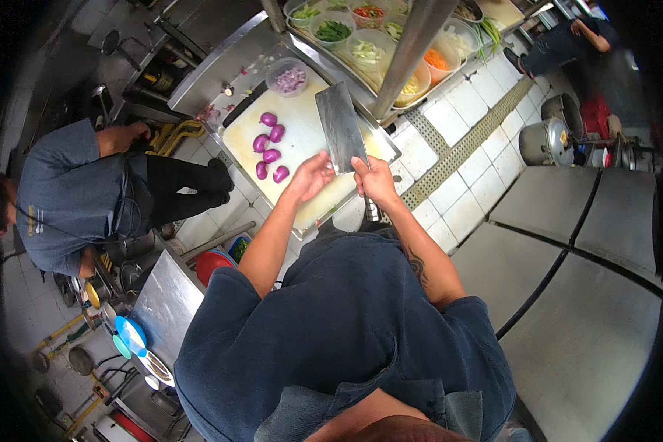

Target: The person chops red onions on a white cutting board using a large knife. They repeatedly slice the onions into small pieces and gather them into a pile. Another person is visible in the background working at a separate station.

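My right hand (374, 179) grips the handle of a Chinese cleaver (340, 124), its broad steel blade raised and angled over a white cutting board (298, 130). At the blade's lower left corner is my left hand (311, 175), fingers loosely curled and apart; whether the fingertips touch the steel is hard to tell. Several peeled red onion pieces (272, 154), cut side apparently down, lie on the board left of the blade. A clear plastic tub of chopped red onion (288, 78) stands at the board's far end.
Onion skins (209, 113) litter the steel counter (221, 63) beside the board. A post (411, 52) rises by a tray of tubs with cut vegetables (367, 52). One person (83, 188) stands at left; another (563, 44) is far right. Steel cabinets (574, 309) flank my right.
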The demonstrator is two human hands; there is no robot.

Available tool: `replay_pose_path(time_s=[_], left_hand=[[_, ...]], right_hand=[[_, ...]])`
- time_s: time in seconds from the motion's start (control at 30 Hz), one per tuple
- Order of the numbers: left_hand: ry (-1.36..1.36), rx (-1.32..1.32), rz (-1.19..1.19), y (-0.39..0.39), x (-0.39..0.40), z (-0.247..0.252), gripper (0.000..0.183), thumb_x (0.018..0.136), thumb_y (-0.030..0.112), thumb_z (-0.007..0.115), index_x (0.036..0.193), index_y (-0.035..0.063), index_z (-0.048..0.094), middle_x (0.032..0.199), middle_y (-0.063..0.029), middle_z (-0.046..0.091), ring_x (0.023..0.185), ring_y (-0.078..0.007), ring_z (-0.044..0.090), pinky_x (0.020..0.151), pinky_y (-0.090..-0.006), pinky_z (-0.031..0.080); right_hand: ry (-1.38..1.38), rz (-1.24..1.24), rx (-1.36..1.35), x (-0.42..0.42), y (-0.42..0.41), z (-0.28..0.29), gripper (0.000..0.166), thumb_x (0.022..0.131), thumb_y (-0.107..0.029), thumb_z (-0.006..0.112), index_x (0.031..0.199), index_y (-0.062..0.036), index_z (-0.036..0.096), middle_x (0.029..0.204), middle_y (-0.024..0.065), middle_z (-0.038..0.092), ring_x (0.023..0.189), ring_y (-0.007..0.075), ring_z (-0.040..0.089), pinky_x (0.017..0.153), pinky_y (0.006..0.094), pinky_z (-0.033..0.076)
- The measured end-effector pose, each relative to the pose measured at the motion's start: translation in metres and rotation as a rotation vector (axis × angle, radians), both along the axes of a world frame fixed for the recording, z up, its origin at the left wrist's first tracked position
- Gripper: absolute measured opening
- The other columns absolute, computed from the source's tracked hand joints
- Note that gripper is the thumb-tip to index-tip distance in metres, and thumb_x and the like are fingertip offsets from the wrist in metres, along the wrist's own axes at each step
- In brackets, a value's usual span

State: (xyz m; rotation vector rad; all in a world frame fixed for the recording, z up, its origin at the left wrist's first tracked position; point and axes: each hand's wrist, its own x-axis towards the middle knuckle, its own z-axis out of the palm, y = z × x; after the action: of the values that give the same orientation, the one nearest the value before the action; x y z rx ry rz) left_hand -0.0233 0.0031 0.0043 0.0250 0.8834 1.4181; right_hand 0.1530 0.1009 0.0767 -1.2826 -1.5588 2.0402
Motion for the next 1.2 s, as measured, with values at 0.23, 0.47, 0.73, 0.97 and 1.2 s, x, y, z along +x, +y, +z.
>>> replay_pose_path(time_s=[0.23, 0.47, 0.73, 0.97, 1.2], left_hand=[[0.063, 0.098, -0.092, -0.004, -0.022, 0.005, 0.02, 0.096, 0.009, 0.066, 0.114, 0.0023, 0.06, 0.1, -0.0052, 0.065, 0.091, -0.0148, 0.065, 0.082, -0.0269, 0.055], [0.226, 0.078, -0.356, 0.025, -0.007, 0.028, 0.037, 0.092, 0.01, 0.073, 0.123, -0.0036, 0.058, 0.106, -0.0094, 0.066, 0.101, -0.0169, 0.065, 0.095, -0.0312, 0.055], [0.952, -0.114, -0.294, 0.053, -0.127, 0.004, 0.026, 0.09, 0.026, 0.064, 0.095, 0.0015, 0.071, 0.082, -0.0072, 0.07, 0.078, -0.0181, 0.066, 0.071, -0.0347, 0.053], [1.814, -0.176, 0.158, 0.155, -0.189, 0.056, 0.023, 0.086, 0.016, 0.064, 0.103, 0.0038, 0.073, 0.102, -0.0241, 0.071, 0.097, -0.037, 0.069, 0.086, -0.043, 0.053], [1.79, -0.093, -0.085, 0.164, -0.226, 0.033, 0.026, 0.082, 0.015, 0.063, 0.105, 0.0125, 0.076, 0.107, -0.0201, 0.071, 0.102, -0.0361, 0.069, 0.093, -0.0438, 0.054]], right_hand=[[-0.012, -0.076, -0.053, -0.007, 0.009, 0.026, 0.032, 0.103, -0.025, 0.057, 0.078, -0.0067, 0.055, 0.057, 0.0006, 0.051, 0.042, 0.0108, 0.047, 0.04, 0.0284, 0.039], [-0.026, -0.116, -0.065, -0.004, 0.0, 0.034, 0.03, 0.103, -0.025, 0.057, 0.079, -0.007, 0.055, 0.057, -0.0003, 0.052, 0.042, 0.0102, 0.048, 0.039, 0.0284, 0.04], [-0.108, -0.094, 0.022, 0.022, -0.006, 0.034, 0.028, 0.102, -0.025, 0.058, 0.084, -0.0036, 0.058, 0.059, 0.0019, 0.053, 0.043, 0.0127, 0.049, 0.04, 0.0313, 0.04], [-0.167, -0.113, -0.091, 0.031, -0.036, 0.01, 0.031, 0.102, -0.024, 0.058, 0.079, -0.0037, 0.054, 0.06, 0.0027, 0.053, 0.044, 0.0134, 0.05, 0.041, 0.0312, 0.041], [-0.211, -0.107, -0.063, 0.043, -0.042, 0.001, 0.029, 0.102, -0.022, 0.059, 0.081, -0.0009, 0.056, 0.059, 0.0042, 0.054, 0.044, 0.0143, 0.051, 0.04, 0.0322, 0.041]])
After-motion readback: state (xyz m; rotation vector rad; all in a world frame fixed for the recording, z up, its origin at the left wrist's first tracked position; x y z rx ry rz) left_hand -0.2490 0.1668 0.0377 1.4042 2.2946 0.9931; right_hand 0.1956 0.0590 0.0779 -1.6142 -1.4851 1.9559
